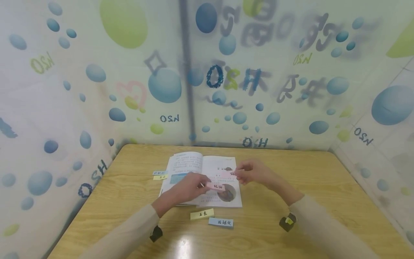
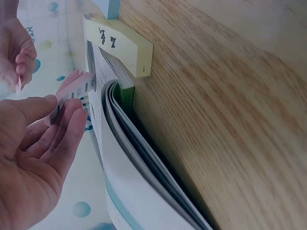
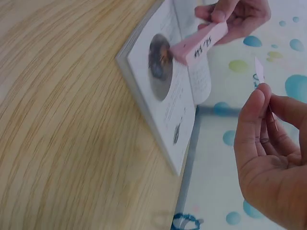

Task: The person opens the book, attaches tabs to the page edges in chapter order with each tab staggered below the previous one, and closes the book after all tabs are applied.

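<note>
An open book (image 1: 237, 200) with printed text and a round picture lies under both hands. My left hand (image 1: 189, 187) holds a pink sticky-note pad (image 1: 216, 186) by one end, thumb against fingers, above the right page. Dark handwriting marks the pad's top sheet. My right hand (image 1: 257, 172) pinches a single pink sticky note (image 3: 259, 70) between thumb and index finger, near the book's right edge and apart from the pad. Writing on this note is partly visible in the head view.
A yellow sticky-note pad (image 1: 202, 214) and a blue sticky-note pad (image 1: 221, 222), both handwritten, lie on the wooden table (image 1: 271, 237) before the book. Blue (image 1: 158, 173) and yellow notes (image 1: 160, 177) sit at the book's left edge. Bubble-patterned curtains (image 1: 275, 118) surround the table.
</note>
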`<action>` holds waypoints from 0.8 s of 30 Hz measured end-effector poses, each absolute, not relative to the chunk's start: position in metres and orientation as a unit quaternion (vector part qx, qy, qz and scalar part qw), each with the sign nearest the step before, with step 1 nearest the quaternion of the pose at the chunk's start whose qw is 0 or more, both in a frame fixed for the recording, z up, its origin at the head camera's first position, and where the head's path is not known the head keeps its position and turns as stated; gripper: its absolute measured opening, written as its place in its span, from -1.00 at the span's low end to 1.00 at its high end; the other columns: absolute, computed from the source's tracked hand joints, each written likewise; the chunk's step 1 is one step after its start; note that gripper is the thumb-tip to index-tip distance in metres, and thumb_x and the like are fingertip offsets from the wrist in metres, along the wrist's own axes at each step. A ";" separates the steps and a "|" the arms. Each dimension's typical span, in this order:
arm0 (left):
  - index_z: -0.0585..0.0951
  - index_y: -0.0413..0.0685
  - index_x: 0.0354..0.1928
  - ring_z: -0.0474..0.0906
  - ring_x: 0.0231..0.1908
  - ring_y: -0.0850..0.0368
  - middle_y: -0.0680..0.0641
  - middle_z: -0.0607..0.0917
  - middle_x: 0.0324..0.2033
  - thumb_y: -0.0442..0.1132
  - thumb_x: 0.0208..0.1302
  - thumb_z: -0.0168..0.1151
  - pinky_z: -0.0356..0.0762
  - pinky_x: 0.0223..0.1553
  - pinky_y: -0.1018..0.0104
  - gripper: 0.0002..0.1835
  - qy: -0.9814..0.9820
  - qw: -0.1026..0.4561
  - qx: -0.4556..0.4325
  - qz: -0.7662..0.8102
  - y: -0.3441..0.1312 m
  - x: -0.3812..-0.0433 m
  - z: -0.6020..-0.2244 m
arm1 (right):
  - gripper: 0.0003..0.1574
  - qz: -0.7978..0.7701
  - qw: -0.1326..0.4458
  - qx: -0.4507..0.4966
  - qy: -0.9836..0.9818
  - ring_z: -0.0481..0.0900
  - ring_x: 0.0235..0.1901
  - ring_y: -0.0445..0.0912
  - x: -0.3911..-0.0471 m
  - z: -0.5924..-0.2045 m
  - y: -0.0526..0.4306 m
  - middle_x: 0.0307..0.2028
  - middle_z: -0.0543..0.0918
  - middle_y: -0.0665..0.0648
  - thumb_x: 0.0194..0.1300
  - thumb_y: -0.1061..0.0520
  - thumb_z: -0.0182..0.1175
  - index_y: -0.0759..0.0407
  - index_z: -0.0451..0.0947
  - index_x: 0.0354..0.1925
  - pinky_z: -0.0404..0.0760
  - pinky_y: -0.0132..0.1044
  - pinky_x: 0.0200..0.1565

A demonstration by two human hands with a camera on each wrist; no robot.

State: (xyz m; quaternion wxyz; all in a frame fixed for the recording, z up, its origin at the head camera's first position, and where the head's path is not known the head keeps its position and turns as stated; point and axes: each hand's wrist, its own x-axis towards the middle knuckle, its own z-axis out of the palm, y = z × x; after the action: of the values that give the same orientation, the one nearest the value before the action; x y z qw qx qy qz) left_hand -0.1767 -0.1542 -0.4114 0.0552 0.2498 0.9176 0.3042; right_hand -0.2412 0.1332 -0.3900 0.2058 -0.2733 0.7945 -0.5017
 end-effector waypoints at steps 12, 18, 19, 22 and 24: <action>0.72 -0.17 -0.02 0.66 -0.25 0.21 0.03 0.75 -0.23 -0.34 0.38 0.31 0.63 -0.22 0.33 -0.81 0.912 0.043 0.258 0.317 -0.182 -0.165 -0.406 | -0.66 -0.496 0.183 -0.234 0.816 0.67 -0.27 0.08 -0.250 -0.392 0.175 -0.28 0.65 0.30 0.46 0.11 0.27 0.43 0.62 -0.07 0.73 -0.12 -0.16; 0.71 -0.24 0.03 0.68 -0.30 0.23 0.00 0.76 -0.23 -0.40 0.35 0.33 0.64 -0.28 0.36 -0.76 0.905 0.047 0.253 0.338 -0.193 -0.160 -0.406 | -0.69 -0.496 0.182 -0.224 0.819 0.68 -0.26 0.10 -0.252 -0.392 0.183 -0.24 0.65 0.38 0.45 0.11 0.29 0.39 0.64 -0.07 0.73 -0.13 -0.17; 0.71 -0.23 0.03 0.67 -0.32 0.25 0.00 0.76 -0.24 -0.40 0.35 0.33 0.64 -0.30 0.36 -0.77 0.905 0.050 0.251 0.340 -0.195 -0.159 -0.406 | -0.68 -0.495 0.182 -0.223 0.820 0.68 -0.26 0.10 -0.252 -0.392 0.184 -0.25 0.66 0.37 0.45 0.11 0.28 0.40 0.63 -0.07 0.73 -0.13 -0.17; 0.71 -0.22 0.02 0.66 -0.35 0.29 0.00 0.76 -0.25 -0.40 0.36 0.32 0.64 -0.32 0.36 -0.78 0.906 0.054 0.246 0.341 -0.201 -0.157 -0.406 | -0.66 -0.490 0.181 -0.225 0.822 0.68 -0.27 0.10 -0.251 -0.392 0.187 -0.27 0.66 0.34 0.45 0.12 0.28 0.43 0.62 -0.05 0.73 -0.14 -0.17; 0.71 -0.23 0.02 0.66 -0.37 0.29 -0.01 0.76 -0.25 -0.39 0.37 0.32 0.65 -0.34 0.36 -0.78 0.905 0.059 0.245 0.344 -0.205 -0.155 -0.405 | -0.66 -0.488 0.180 -0.227 0.823 0.67 -0.27 0.10 -0.250 -0.392 0.189 -0.28 0.66 0.31 0.45 0.13 0.27 0.44 0.61 -0.05 0.73 -0.15 -0.17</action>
State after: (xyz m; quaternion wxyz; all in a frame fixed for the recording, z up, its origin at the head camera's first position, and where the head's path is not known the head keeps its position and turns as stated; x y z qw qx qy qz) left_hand -0.1553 -0.2048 -0.4050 0.0590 0.2447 0.9046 0.3440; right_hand -0.2499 0.1891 -0.3920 0.1800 -0.2268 0.8233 -0.4882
